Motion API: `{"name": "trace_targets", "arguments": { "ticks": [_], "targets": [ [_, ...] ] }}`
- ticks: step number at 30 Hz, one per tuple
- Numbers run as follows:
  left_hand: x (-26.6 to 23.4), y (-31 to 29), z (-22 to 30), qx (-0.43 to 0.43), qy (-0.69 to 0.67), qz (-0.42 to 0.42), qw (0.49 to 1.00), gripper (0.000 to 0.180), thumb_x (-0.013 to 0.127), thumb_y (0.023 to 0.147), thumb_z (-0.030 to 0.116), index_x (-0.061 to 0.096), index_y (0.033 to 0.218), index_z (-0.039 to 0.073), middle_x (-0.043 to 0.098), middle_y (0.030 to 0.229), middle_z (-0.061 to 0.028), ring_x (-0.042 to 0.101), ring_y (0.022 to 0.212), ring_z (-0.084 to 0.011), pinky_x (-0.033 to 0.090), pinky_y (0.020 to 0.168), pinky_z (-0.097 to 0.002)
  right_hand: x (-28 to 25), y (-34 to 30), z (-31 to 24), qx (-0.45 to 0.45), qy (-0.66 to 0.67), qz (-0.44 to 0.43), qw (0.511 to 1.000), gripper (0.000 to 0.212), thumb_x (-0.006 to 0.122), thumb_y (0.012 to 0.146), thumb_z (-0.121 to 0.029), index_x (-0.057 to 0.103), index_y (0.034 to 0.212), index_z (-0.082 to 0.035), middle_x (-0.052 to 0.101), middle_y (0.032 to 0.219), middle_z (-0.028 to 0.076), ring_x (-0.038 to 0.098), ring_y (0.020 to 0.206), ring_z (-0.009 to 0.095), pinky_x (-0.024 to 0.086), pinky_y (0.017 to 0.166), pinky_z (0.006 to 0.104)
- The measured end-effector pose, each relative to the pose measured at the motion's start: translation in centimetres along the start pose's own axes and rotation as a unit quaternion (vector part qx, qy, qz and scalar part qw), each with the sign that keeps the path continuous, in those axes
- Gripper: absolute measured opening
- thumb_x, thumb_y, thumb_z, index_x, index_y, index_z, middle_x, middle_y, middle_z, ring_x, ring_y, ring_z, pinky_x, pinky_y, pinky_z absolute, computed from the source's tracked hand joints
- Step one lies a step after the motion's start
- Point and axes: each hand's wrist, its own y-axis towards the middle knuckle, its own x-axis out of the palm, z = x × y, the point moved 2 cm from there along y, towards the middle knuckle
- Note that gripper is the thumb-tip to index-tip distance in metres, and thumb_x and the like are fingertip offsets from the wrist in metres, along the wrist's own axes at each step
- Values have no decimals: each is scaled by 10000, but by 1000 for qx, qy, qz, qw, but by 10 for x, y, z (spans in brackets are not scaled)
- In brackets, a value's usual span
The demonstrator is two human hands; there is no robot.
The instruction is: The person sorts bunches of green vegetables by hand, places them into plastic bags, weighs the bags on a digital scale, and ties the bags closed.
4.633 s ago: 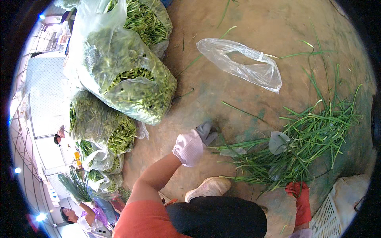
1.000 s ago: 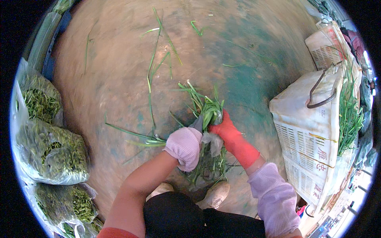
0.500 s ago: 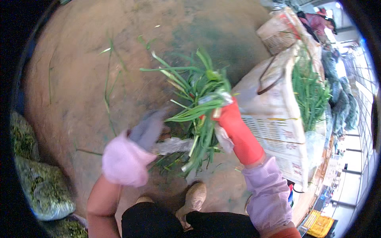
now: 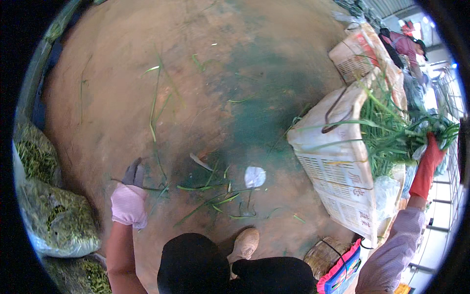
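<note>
My right hand (image 4: 429, 159), in a red glove, is closed around a bunch of green onions (image 4: 440, 128) at the far right. The bunch is above the right side of a white plastic crate (image 4: 333, 159), and its long leaves reach across the crate's opening. More green stalks (image 4: 379, 130) fill that crate. My left hand (image 4: 133, 177) wears a grey glove with a pink cuff. It hangs low over the floor on the left with fingers stretched out, beside a thin stalk, and no held thing shows in it.
Loose green stalks (image 4: 200, 187) and a white scrap (image 4: 254, 177) lie on the brown floor (image 4: 112, 98). Plastic bags of leafy cuttings (image 4: 63, 220) line the left. A second crate (image 4: 353, 56) and a person (image 4: 405, 45) are at the upper right. A small stool-like seat (image 4: 323, 255) sits by my leg.
My right hand has carried the bunch from in front of me to the right, over the crate. The left hand has moved away from the bunch, leftward.
</note>
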Motion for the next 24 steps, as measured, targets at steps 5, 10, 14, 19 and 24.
{"name": "trace_targets", "arguments": {
  "ticks": [5,10,14,19,24],
  "targets": [
    [49,-28,-39,-143,310,-169,925,387,526,710,147,648,1071,82,642,1032,-171,641,849,-318,517,755,-369,15,-77,21,-91,-427,-216,873,731,708,689,-50,394,1349,-60,489,1304,162,409,1266,276,300,1053,351],
    [89,-26,-76,-167,269,-116,942,356,552,694,155,635,1033,83,631,989,-199,628,872,-331,499,795,-370,87,-239,-197,-175,6,-244,954,356,528,879,-12,526,1235,-10,593,1186,139,572,1049,196,446,891,326],
    [141,25,-28,-87,35,3,996,502,575,763,97,477,1254,73,548,1169,-215,545,1057,-332,431,894,-369,162,-385,-218,-220,-16,-603,767,570,561,756,-25,471,1292,-197,540,1231,170,590,982,329,486,844,414],
    [200,66,65,118,-9,-183,976,539,565,781,112,438,1301,178,465,1243,-245,486,1114,-400,409,938,-417,274,-439,-134,-124,-81,-527,837,703,673,732,-146,374,1366,-198,297,1432,192,443,1177,423,415,950,436],
    [241,40,71,149,-311,-258,902,580,554,781,140,403,1332,238,415,1263,-278,449,1143,-446,420,927,-460,325,-437,-101,-147,-111,-488,853,701,689,742,-223,375,1369,-207,293,1429,216,316,1271,451,322,1035,451]
  ]
}}
